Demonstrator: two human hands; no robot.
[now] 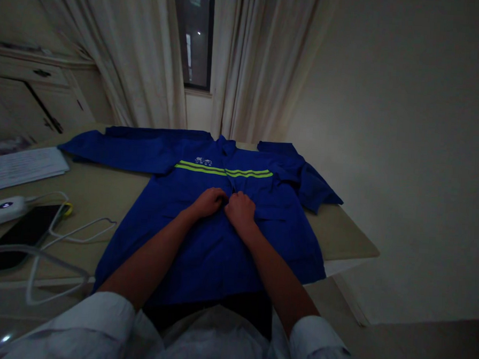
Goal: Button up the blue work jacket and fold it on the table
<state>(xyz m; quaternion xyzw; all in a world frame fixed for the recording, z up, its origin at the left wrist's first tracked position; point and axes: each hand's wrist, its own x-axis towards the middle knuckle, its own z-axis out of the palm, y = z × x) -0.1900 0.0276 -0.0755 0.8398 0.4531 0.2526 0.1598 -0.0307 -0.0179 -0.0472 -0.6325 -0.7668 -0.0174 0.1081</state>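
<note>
- Item under my hands: a blue work jacket [204, 247] of matte woven cloth, laid flat and front up, collar at the far side, with two lime reflective stripes across the chest and a small white emblem above them.
- Left hand [208, 203]: curled on the jacket's centre front, knuckles up, just beside the right hand.
- Right hand [241, 210]: curled the same way on the front placket [233, 192].
- Grip: both hands are drawn in, not spread. The fingertips are hidden, so I cannot tell whether they pinch the placket.
- Jacket sleeves: the one at image left lies straight out. The one at image right is rumpled and angles toward the table edge.
- Table: a beige tabletop [341, 233] with a straight near-right edge, extending beyond the jacket's right side.
- Left of the jacket: a white power bank [3, 207] with a blue light, a black smartphone [19, 237], a white cable [79, 235] and a stack of printed paper [23, 168].
- Beyond the table: pleated cream curtains [129, 50] flank a dark window [193, 32].
</note>
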